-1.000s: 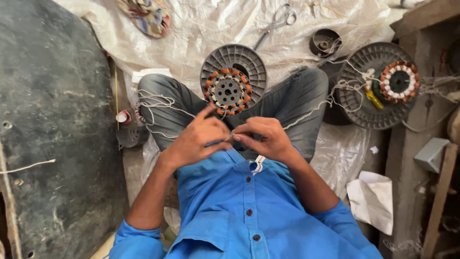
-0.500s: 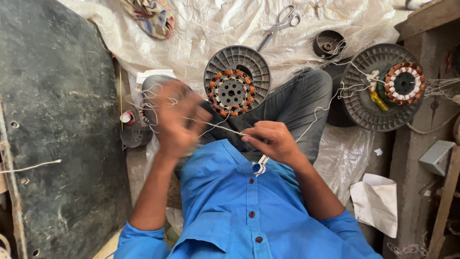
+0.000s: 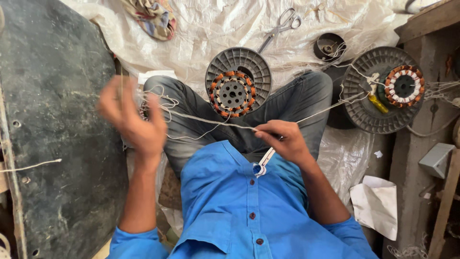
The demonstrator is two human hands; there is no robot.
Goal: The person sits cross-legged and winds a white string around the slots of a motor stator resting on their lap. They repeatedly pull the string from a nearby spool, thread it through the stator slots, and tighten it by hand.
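Observation:
I sit cross-legged in a blue shirt and grey trousers. My left hand point(image 3: 132, 120) is raised out to the left, blurred, pinching one end of a white string point(image 3: 211, 121). My right hand point(image 3: 282, 140) stays over my lap and pinches the same string near its middle, so it runs taut between both hands. A grey round motor stator point(image 3: 238, 81) with copper windings rests between my knees, just beyond the string. The string continues past my right hand toward a second stator point(image 3: 385, 91) on the right.
Scissors point(image 3: 282, 26) lie on the white plastic sheet point(image 3: 215, 29) beyond the stator. A small dark cup-shaped part point(image 3: 329, 46) sits near them, and a folded patterned cloth point(image 3: 151, 17) at the top. A large dark slab point(image 3: 52, 129) fills the left. Wooden boards point(image 3: 426, 21) and crumpled paper point(image 3: 376, 204) stand right.
My left hand has left the right hand at my lap and swept up and out to the left, drawing the string long and taut. My right hand has hardly moved.

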